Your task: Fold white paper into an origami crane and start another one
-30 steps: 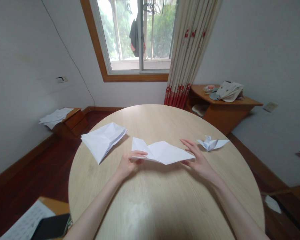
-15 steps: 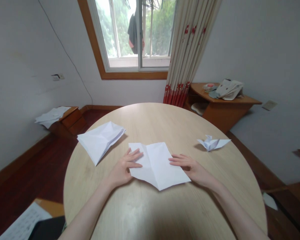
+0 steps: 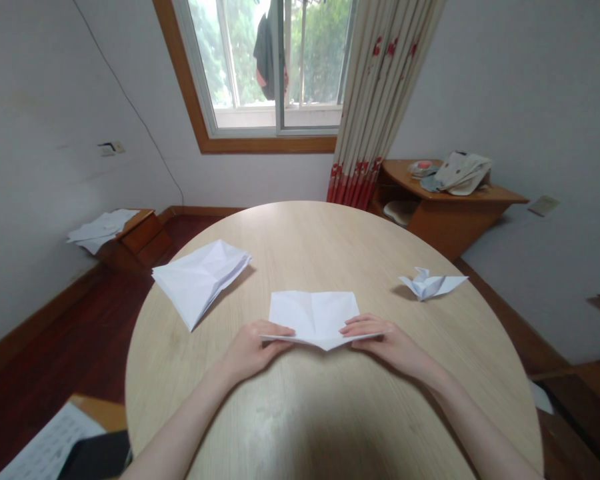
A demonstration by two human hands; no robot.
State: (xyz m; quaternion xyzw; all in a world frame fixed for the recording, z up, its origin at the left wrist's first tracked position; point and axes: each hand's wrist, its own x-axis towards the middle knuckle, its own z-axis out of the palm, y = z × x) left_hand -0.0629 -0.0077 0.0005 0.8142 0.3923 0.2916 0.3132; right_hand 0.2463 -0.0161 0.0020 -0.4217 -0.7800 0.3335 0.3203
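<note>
A creased white sheet of paper (image 3: pixel 314 313) lies on the round light-wood table (image 3: pixel 330 413) in front of me. My left hand (image 3: pixel 253 348) pinches its near left edge, thumb on top and fingers underneath. My right hand (image 3: pixel 386 341) grips the near right edge the same way. Both hands lift the near edge slightly off the table, and the sheet's near corner points toward me between them.
A stack of folded white paper (image 3: pixel 200 279) lies on the table's left side. A small folded paper figure (image 3: pixel 431 284) sits at the right. Beyond stand a wooden corner shelf (image 3: pixel 445 200), a curtain (image 3: pixel 375 100), a window and a low drawer unit (image 3: pixel 130 237) with papers.
The sheet was held up and spread a second ago, then laid flat and rotated. Both hands have now come to its near edge and taken hold of it.
</note>
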